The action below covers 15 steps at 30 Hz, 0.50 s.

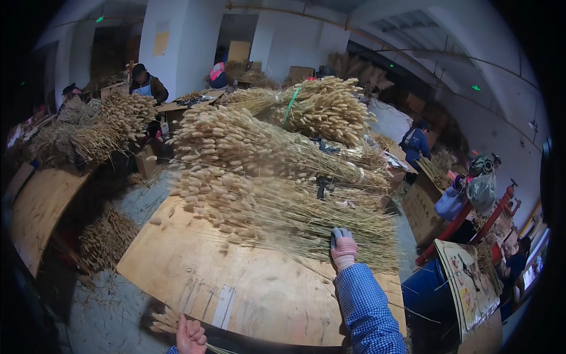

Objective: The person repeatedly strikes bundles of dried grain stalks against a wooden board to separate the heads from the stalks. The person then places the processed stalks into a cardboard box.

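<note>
By one table, left hand holds one bunch

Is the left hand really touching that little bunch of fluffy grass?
Touching. The head view shows the left hand closed around the little bunch of fluffy grass, its heads sticking out one side and stems the other.

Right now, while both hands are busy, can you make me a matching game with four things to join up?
Things:
1. left hand
2. tie around the top bundle
3. right hand
4. tabletop nearest the hands

Clues:
A. bright green
B. pale brown and wooden
C. bare, closed around a small fluffy bunch
D. gloved, at the dry stalks

Right pairs: 1-C, 2-A, 3-D, 4-B
</note>
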Tool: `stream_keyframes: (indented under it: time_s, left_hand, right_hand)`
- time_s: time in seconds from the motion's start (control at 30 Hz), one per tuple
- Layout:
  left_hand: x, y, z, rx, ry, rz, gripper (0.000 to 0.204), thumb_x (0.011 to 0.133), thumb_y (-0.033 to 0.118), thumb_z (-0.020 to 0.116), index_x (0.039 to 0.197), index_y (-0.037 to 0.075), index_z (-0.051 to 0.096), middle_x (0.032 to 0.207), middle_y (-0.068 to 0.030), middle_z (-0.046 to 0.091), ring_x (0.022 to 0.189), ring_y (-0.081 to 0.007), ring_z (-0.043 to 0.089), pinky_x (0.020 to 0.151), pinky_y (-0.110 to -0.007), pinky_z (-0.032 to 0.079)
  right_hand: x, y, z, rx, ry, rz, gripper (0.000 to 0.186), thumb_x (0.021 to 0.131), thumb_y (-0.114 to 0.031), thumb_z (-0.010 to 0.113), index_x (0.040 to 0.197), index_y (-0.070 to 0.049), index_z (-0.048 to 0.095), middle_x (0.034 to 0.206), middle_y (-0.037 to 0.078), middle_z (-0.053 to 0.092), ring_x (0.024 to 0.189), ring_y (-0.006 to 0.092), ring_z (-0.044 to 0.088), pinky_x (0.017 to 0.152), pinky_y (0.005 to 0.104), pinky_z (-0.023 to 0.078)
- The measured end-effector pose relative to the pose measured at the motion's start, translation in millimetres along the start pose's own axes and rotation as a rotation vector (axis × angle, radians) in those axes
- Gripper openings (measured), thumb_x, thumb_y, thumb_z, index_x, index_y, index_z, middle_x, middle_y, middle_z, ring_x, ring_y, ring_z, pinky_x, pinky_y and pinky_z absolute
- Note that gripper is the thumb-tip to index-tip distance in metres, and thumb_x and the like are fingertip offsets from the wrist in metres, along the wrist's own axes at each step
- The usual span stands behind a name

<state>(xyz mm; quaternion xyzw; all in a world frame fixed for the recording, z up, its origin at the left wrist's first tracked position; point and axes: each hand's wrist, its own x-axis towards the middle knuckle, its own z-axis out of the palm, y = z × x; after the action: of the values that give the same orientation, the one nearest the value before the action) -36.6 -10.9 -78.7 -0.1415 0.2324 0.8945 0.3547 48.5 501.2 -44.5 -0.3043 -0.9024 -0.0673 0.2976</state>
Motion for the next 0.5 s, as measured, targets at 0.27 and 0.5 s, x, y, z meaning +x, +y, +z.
stream_keyframes:
  time_s: [0.27,0.5]
  left_hand:
    - [-24.3,9.4,2.6,0.139,-0.17,0.039,0.051,0.1,0.042,0.039,0.057,0.017,0.033,0.052,0.005,0.027,0.04,-0.0059,0.02,0.036,-0.021,0.014]
    - [-46.0,-1.3,26.6,0.019,-0.093,-0.031,0.05,0.102,0.038,0.036,0.057,0.017,0.031,0.055,0.0037,0.026,0.043,-0.0069,0.019,0.037,-0.022,0.014]
  right_hand:
    - [13.0,4.7,-66.3,-0.279,-0.154,-0.055,0.016,0.078,-0.011,0.057,0.094,-0.01,0.059,0.099,0.012,0.059,0.096,0.0298,0.057,0.079,0.0416,0.048]
    - [16.8,-16.6,-189.5,-0.226,0.479,-0.297,0.013,0.078,-0.009,0.058,0.091,-0.008,0.059,0.089,0.012,0.059,0.085,0.0305,0.058,0.074,0.0401,0.047]
